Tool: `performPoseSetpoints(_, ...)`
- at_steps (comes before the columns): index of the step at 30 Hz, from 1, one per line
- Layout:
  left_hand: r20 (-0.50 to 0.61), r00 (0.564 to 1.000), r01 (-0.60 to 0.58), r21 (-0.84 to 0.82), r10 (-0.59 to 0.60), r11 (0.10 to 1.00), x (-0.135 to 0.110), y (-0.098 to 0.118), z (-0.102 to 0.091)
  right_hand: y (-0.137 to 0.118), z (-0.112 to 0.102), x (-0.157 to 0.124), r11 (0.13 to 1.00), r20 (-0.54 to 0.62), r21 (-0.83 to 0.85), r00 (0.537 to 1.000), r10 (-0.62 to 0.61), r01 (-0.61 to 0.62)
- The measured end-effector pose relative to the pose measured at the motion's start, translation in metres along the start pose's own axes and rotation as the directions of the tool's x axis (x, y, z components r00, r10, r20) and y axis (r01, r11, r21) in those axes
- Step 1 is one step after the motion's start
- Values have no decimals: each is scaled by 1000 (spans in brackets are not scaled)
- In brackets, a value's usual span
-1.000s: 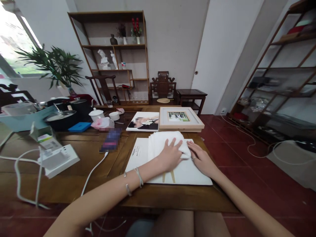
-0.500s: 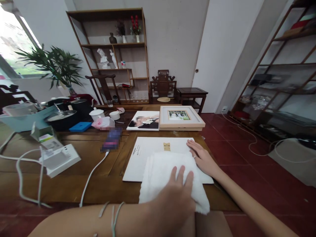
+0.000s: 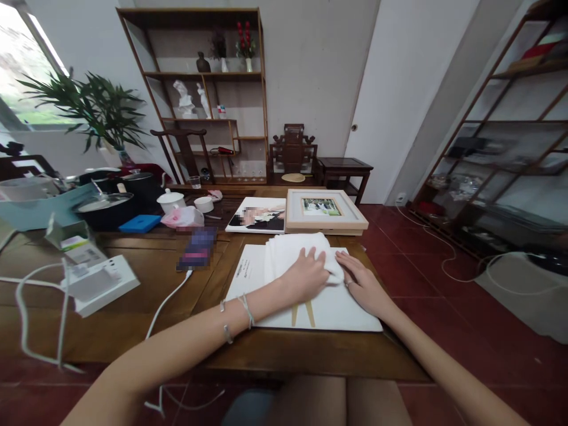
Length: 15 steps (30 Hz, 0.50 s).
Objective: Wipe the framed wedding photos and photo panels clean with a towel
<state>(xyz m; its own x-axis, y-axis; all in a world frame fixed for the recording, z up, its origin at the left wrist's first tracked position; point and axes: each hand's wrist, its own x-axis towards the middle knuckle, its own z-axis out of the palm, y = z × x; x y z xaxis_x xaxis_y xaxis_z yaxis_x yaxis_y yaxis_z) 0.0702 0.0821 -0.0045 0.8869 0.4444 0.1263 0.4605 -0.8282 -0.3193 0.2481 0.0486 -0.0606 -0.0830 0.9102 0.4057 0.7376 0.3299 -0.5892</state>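
My left hand [image 3: 305, 277] presses flat, fingers spread, on a folded white cloth [image 3: 288, 253] that lies on the far half of a white board [image 3: 337, 310] on the wooden table [image 3: 146, 319]. My right hand [image 3: 361, 283] lies flat on the board's right edge, its fingertips touching the cloth. A tan mark shows on the board just below my left hand. Two thin bracelets circle my left wrist.
Behind the board lie a wood-framed photo [image 3: 326, 210] and a loose photo print [image 3: 257, 216]. To the left are a phone [image 3: 197, 251] with a white cable, a white box [image 3: 95, 284], a blue pad [image 3: 139, 223], pots and cups. Shelves stand behind and at right.
My left hand pulled the cloth toward me to the near edge of the board, then pushed it back to the far half. My right hand stayed on the board's right edge.
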Motion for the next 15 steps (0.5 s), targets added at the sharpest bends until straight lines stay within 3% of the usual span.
performPoseSetpoints(5,-26,992,-121,70,123,990,-42,55,-23,-1,-1,0,1000,-5,3,1000,13,-13)
performPoseSetpoints(8,-89,977,-188,87,195,978,-65,73,-34,-1,-1,-1,1000,3,3,1000,8,-8)
performPoseSetpoints(11,-76,978,-196,4,196,981,-66,63,-36,-1,0,-1,1000,7,-12,1000,4,-4)
performPoseSetpoints(15,6,996,-87,-101,88,991,-44,19,-23,-2,-1,0,999,25,-44,999,21,-20)
